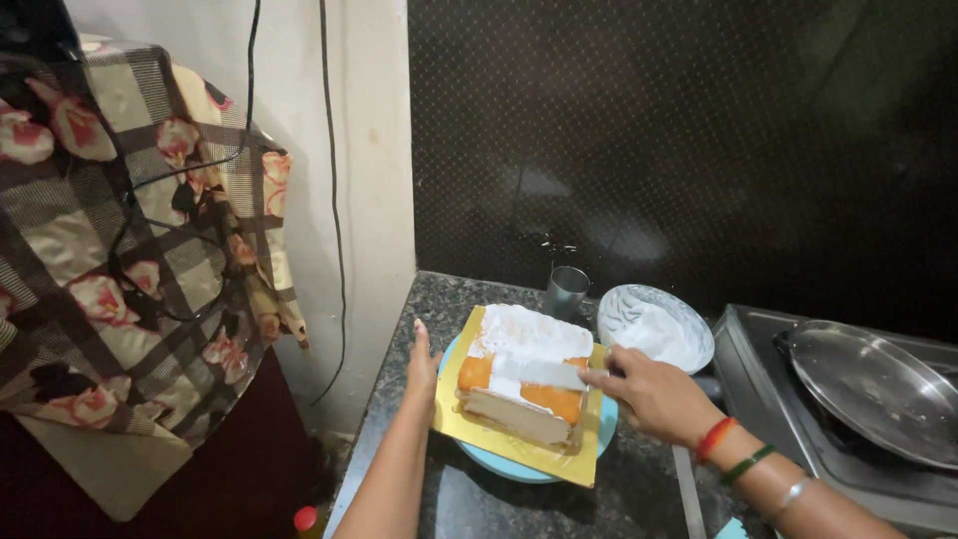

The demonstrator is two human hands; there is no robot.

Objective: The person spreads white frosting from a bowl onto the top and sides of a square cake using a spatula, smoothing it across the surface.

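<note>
We cannot see much of the room: the wall panel behind the bench (pixel 399 399) is dark and dim, and the far-right lower corner is cut off by the frame edge. Our left forearm enters from the bottom edge, its elbow out of view, and our right arm leaves at the lower right with its bangles (pixel 733 454) showing. The handle of the spatula (pixel 544 372) is buried in our right hand (pixel 654 394), whose fingers are wrapped closed around it (only the flat pale blade shows).

The cake (pixel 524 374) is the landmark here. It is a rectangular block, white cream over its top, orange on the near upper face where cream is thin or missing, and a pale cut side facing us. The blade lies flat across its near top edge. The cake sits on a yellow square board (pixel 509 449), and that rests on a light blue round stand (pixel 519 469) on the dark speckled bench.

Left of the cake, our left hand (pixel 421 369) rests with fingers extended and open against the board's edge, gripping nothing. Behind the cake stand a small steel cup (pixel 566 291) and a bowl of white cream (pixel 654 327). Right of the cake is a stove with a wide steel pan (pixel 878 389). Far left of the cake hangs a checked floral cloth (pixel 120 230) with cables over it.
</note>
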